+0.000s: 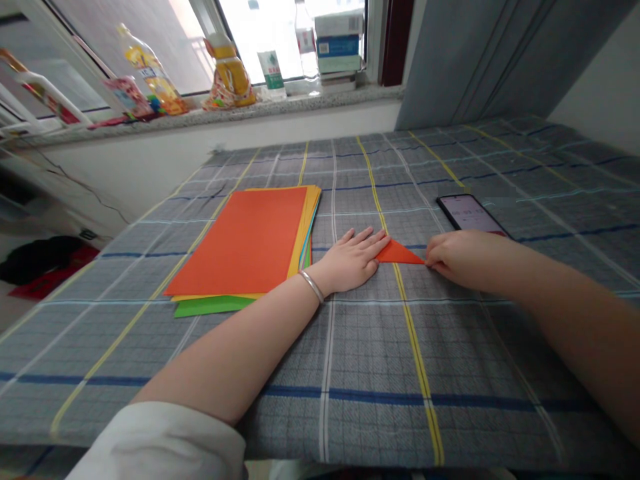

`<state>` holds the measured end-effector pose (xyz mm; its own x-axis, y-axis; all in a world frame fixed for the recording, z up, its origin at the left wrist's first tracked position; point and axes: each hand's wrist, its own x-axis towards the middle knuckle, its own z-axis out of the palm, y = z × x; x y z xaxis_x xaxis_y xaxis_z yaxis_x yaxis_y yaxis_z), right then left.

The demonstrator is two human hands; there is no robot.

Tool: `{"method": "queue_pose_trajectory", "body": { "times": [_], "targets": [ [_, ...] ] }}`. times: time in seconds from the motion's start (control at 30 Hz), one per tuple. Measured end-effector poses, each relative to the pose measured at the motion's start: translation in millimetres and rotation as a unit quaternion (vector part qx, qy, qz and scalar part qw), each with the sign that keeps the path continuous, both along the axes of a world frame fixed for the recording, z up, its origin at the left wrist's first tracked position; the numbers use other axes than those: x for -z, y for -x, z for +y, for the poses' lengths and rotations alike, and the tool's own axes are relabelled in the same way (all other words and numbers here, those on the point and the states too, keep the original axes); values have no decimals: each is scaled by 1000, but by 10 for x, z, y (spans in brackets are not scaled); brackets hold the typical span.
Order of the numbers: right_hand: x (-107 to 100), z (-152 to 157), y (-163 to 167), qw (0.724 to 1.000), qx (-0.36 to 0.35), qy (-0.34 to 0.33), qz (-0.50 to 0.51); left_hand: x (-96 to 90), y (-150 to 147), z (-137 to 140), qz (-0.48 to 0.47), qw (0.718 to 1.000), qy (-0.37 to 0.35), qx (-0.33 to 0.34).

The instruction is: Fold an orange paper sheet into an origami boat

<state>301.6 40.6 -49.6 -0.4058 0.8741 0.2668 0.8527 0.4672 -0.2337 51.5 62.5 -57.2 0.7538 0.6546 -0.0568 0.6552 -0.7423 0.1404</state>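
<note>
A small piece of folded orange paper [399, 253] lies on the checked cloth, its visible part narrowing to a point on the right. My left hand [354, 259] rests flat over the paper's left part, fingers spread, hiding that end. With closed fingers, my right hand [453, 255] pinches the pointed right tip. A silver bangle [312, 287] circles my left wrist. Left of that hand sits a stack of coloured paper [245, 243], orange on top, with yellow and green edges showing beneath.
A phone [470, 212] with its screen lit lies just beyond my right hand. The grey checked cloth [370, 353] covers the whole surface. Along the windowsill [300, 103] stand bottles, a tube [273, 75] and stacked boxes [339, 47]. A grey curtain [465, 60] hangs at back right.
</note>
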Motion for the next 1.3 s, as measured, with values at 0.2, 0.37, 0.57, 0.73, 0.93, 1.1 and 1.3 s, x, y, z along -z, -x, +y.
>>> {"method": "queue_pose_trajectory", "body": {
  "times": [0.2, 0.37, 0.57, 0.73, 0.93, 1.1, 1.3],
  "targets": [
    [-213, -67, 106, 990, -2, -32, -137, 96, 0, 28, -79, 997, -13, 17],
    [-73, -70, 310, 990, -81, -80, -79, 146, -40, 69, -207, 977, -9, 44],
    [133, 37, 341, 990, -107, -63, -69, 111, -43, 94, -220, 969, -80, 77],
    [117, 46, 307, 989, -123, -62, -62, 48, -44, 48, -161, 976, -113, 96],
    [104, 35, 321, 987, -129, -60, -79, 1, -50, -5, -84, 978, -164, 95],
    [90, 43, 324, 985, -138, -53, -86, -49, -19, -21, -35, 979, -180, 94],
    [88, 52, 323, 986, -138, -41, -88, -137, 57, -41, 39, 979, -182, 85]
  ]
}}
